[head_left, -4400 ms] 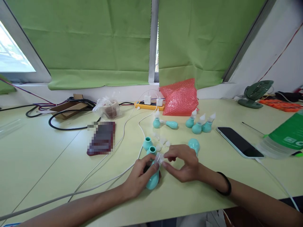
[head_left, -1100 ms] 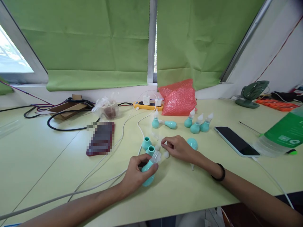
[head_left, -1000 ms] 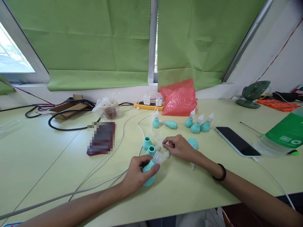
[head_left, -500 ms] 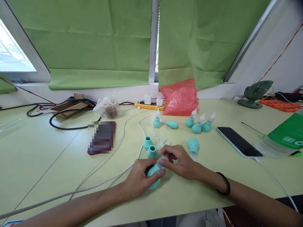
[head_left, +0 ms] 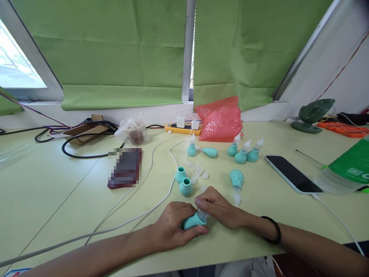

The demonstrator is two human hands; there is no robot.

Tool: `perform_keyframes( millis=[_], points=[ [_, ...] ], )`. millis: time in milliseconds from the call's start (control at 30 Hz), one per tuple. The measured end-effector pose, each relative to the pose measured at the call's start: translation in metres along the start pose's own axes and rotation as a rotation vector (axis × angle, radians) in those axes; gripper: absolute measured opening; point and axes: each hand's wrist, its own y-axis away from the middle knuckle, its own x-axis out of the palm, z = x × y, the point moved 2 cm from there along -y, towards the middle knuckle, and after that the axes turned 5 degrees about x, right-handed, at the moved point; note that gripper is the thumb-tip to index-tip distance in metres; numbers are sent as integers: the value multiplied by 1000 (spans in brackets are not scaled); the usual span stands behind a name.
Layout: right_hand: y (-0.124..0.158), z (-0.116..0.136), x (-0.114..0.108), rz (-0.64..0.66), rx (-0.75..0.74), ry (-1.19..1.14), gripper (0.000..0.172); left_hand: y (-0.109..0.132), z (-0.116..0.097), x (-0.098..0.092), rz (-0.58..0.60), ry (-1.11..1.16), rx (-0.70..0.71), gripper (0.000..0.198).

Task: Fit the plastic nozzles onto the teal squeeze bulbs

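Note:
My left hand (head_left: 174, 225) is wrapped round a teal squeeze bulb (head_left: 193, 221) of a nasal aspirator, which lies tilted with its neck to the right. My right hand (head_left: 220, 209) is closed over the clear plastic tube (head_left: 203, 215) at the bulb's mouth; its fingers partly hide the tube. Just beyond stand two open teal bulbs (head_left: 185, 187). Several small translucent pieces (head_left: 198, 170) lie scattered behind them. To the right of my right hand lies an aspirator with a teal bulb (head_left: 236, 178), its tip toward me.
Several more teal aspirators (head_left: 240, 157) stand or lie farther back. A phone (head_left: 292, 174) and a green-labelled bottle (head_left: 350, 165) are at the right. Behind are a red bubble-wrap bag (head_left: 220, 121) and a yellow power strip (head_left: 183, 130). White cables (head_left: 152, 207) cross the table at left.
The bulb has tipped over further to the right, and both hands have shifted slightly toward me. My right hand has moved from a fingertip hold to a fuller grip over the clear tube.

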Motion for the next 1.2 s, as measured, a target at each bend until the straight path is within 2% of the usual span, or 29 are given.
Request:
perform_keyframes(
  millis=[133, 200, 233, 300, 367, 467, 567, 667, 800, 900, 1000, 1100, 1200],
  points=[
    [-4, -5, 4, 3, 91, -160, 44, -1, -1, -3, -19, -10, 44, 34],
    [-6, -10, -2, -80, 193, -320, 43, -2, -4, -4, 28, 9, 130, 24],
    [-7, -13, -8, -172, 238, -397, 42, -2, -6, -4, 60, 25, 185, 20],
    [-9, -19, -29, -441, 264, -457, 40, -2, -8, -5, 109, 50, 252, 20],
    [-10, -23, -53, -684, 193, -323, 40, -3, -7, -7, 86, 50, 192, 23],
    [-11, -27, -81, -816, 107, 31, 42, -4, -3, -8, 29, 52, 31, 22],
    [-13, -34, -93, -828, 201, 425, 39, -4, 2, -7, 16, 73, -55, 23],
    [-15, -41, -93, -781, 346, 675, 33, -2, 6, -5, -13, 61, -123, 21],
    [-17, -45, -91, -734, 416, 815, 30, 0, 10, -3, -89, 50, -160, 25],
    [-17, -47, -90, -685, 404, 819, 31, -1, 11, -3, -63, 67, -216, 23],
    [-17, -45, -90, -711, 339, 797, 29, -3, 12, -2, -17, 71, -305, 21],
    [-14, -36, -84, -767, 126, 727, 23, -3, 13, -2, -23, 76, -335, 22],
    [-9, -20, -69, -643, -103, 590, 19, -2, 14, -2, -57, 89, -316, 23]
  ],
)
